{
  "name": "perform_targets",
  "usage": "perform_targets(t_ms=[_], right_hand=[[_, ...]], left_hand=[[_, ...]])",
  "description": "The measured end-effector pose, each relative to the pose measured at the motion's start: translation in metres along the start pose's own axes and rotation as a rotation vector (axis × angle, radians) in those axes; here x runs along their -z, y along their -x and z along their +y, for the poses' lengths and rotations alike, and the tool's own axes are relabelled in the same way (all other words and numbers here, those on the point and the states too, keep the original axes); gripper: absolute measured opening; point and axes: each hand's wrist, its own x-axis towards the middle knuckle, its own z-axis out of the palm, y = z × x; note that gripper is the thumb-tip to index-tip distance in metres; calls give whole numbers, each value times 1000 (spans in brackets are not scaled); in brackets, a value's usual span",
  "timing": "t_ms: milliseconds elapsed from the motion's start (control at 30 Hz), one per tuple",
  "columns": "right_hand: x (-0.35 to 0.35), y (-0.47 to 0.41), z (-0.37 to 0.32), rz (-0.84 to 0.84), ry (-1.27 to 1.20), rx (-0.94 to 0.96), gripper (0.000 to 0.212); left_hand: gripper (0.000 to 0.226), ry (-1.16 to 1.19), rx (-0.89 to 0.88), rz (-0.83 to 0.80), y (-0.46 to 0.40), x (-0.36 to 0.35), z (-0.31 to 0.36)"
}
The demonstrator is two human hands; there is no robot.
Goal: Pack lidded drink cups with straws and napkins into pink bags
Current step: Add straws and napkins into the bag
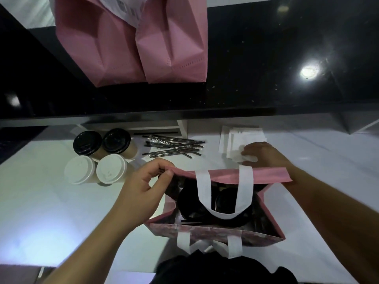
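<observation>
An open pink bag (268,175) with white handles stands on the white counter right in front of me. Black-lidded cups (225,201) and a straw sit inside it. My left hand (143,185) pinches the bag's far left rim. My right hand (264,153) is beyond the bag's far rim, fingers closed on a white napkin (245,157) at the edge of the napkin stack (242,136). Two black-lidded cups (102,141) and two white-lidded cups (95,169) stand at the left. Wrapped black straws (174,147) lie between cups and napkins.
Two packed pink bags (133,42) stand on the raised black glossy ledge (266,68) behind the white counter (51,201). The ledge's front edge overhangs the cups and straws. My dark clothing shows at the bottom edge.
</observation>
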Motion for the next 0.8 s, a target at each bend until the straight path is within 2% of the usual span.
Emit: perform_targets(t_ms=[200, 300, 567, 733, 800], right_hand=[[4, 4, 1, 8, -12, -22, 30], [3, 2, -3, 47, -85, -145, 31], [16, 14, 1, 535, -641, -388, 17], [40, 50, -11, 645, -886, -387, 16], [46, 75, -22, 677, -913, -366, 20]], left_hand=[[22, -1, -3, -5, 0, 0, -2], [22, -1, -2, -11, -1, 1, -3], [23, -17, -15, 5, -3, 2, -4], [23, 12, -24, 49, -3, 0, -1], [23, 8, -25, 60, -2, 0, -1]])
